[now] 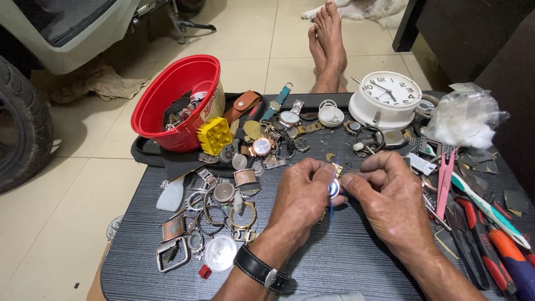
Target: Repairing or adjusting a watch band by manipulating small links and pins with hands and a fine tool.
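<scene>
My left hand (304, 195) and my right hand (390, 198) meet over the middle of a dark grey striped table (345, 262). Between their fingertips they pinch a small round watch (334, 188) with a shiny blue-glinting face and a bit of gold band. My left wrist wears a black strap watch (262, 270). Both hands have their fingers closed around the small watch.
A red bowl (167, 100) of parts and a yellow block (214, 135) stand at the back left. Loose watches, cases and rings (223, 206) lie left. A white clock (387, 97), a cotton bag (462, 117), pink tweezers (444, 181) and pliers (490, 245) crowd the right. Bare feet (329, 44) rest beyond the table.
</scene>
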